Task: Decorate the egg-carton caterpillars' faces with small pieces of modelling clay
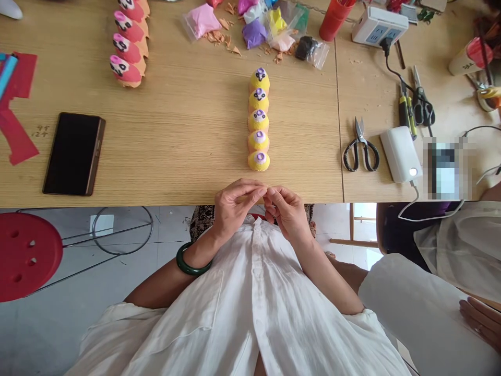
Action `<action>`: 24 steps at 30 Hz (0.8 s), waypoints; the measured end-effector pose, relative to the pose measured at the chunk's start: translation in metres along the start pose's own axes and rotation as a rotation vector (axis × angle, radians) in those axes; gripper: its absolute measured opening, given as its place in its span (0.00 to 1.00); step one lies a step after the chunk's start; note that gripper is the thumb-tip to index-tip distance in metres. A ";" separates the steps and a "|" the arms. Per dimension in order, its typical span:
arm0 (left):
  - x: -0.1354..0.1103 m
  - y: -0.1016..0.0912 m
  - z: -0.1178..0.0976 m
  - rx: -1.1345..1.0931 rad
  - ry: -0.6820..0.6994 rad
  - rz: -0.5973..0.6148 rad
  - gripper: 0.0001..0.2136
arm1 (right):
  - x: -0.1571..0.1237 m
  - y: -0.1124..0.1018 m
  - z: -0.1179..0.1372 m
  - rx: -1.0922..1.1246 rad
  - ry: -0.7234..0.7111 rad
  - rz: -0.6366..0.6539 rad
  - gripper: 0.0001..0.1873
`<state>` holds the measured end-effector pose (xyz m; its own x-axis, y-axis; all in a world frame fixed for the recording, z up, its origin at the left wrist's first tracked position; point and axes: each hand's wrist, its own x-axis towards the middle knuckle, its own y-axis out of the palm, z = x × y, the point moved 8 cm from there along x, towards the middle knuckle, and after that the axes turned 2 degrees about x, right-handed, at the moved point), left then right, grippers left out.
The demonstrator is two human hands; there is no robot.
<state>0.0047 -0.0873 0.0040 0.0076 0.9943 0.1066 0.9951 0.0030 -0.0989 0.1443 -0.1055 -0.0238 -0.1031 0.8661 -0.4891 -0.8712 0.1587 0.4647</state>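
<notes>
A round red plastic stool [27, 256] stands on the floor at far left, below the edge of the pale wooden table [176, 130]. On the table lie a flat black smartphone [74, 154] and, further back, a row of pink clay figures [129, 42]. At the near edge the left hand [235, 206], with a dark green bangle [190, 261] on its wrist, has thumb and fingers pinched closed. Its fingertips touch those of the right hand [285, 209], which is pinched the same way (whatever lies between them is too small to make out). Just beyond the hands a row of five yellow clay figures with purple-and-white tops [259, 120] runs away from the person. To the right lie black-handled steel scissors [360, 149] and a white power bank [400, 154]. Another person's hand [481, 318] rests at bottom right.
</notes>
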 end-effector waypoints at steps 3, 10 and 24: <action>-0.001 0.003 0.005 -0.063 -0.079 0.016 0.14 | 0.001 0.000 0.000 -0.002 -0.011 0.001 0.24; -0.001 0.004 0.013 -0.142 -0.138 0.008 0.12 | 0.001 0.000 0.000 -0.030 -0.017 -0.005 0.25; -0.003 0.004 0.010 -0.152 -0.119 0.034 0.13 | 0.002 0.001 -0.004 0.029 0.024 0.016 0.25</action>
<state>0.0079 -0.0888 -0.0062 0.0388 0.9992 -0.0126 0.9980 -0.0381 0.0509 0.1415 -0.1058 -0.0272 -0.1293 0.8570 -0.4989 -0.8551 0.1584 0.4937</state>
